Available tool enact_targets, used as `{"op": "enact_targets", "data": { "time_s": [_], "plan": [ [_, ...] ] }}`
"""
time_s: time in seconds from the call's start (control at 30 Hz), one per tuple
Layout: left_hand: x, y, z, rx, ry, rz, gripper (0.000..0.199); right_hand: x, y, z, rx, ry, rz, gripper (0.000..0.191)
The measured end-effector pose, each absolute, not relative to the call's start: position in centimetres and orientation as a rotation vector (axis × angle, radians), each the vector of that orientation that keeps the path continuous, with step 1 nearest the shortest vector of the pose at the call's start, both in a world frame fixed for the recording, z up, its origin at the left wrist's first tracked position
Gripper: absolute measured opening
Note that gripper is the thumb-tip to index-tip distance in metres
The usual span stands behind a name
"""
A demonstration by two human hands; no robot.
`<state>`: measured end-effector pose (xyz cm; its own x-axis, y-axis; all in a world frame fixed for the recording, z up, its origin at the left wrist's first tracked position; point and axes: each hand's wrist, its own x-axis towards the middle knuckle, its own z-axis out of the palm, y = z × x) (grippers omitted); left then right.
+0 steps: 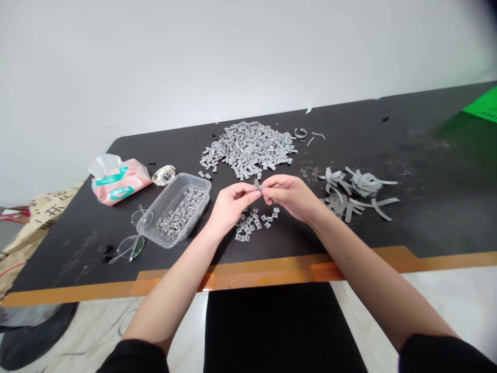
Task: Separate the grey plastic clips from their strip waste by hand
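Observation:
My left hand (233, 205) and my right hand (289, 196) meet above the black tabletop (349, 228). Their fingertips pinch a small grey strip piece (257, 184), which they partly hide. Just below my hands lie several small folded grey pieces (248, 223). A large heap of similar pieces (246, 147) lies beyond them. Long grey strips in a tangled bunch (349, 191) lie to the right of my right hand. A clear plastic tray (174, 210) holding many grey pieces stands left of my left hand.
A pink tissue pack (120, 181), a small white object (163, 175) and eyeglasses (130, 244) lie at the table's left. Orange tape (272, 270) runs along the near edge. A green object (483, 106) pokes in at the far right.

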<state>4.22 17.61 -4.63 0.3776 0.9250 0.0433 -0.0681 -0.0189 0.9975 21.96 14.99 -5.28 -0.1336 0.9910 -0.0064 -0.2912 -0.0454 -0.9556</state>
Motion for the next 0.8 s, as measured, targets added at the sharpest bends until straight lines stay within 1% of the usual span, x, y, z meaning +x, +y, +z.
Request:
{"op": "enact_targets", "data": {
  "time_s": [0.17, 0.37, 0.47, 0.6, 0.8],
  "plan": [
    [4.24, 17.36, -4.8, 1.6, 0.93, 1.027, 0.014, 21.89, 15.1, -5.35, -0.981, -1.016, 1.453, 0.027],
    [4.65, 17.04, -4.71, 1.444, 0.97, 0.98, 0.019, 21.91, 15.09, -5.53, -1.006, -1.019, 1.386, 0.024],
    [4.66, 17.0, -4.65, 1.401, 0.977, 0.966, 0.019, 21.87, 15.08, -5.49, -1.047, -1.049, 1.375, 0.023],
    [4.64, 16.98, -4.56, 1.361, 0.949, 0.918, 0.018, 21.89, 15.18, -5.45, -1.101, -1.082, 1.361, 0.024],
    [4.78, 16.95, -4.84, 1.398, 0.932, 0.882, 0.022, 21.69, 15.18, -5.52, -1.121, -1.058, 1.37, 0.028]
  ]
}}
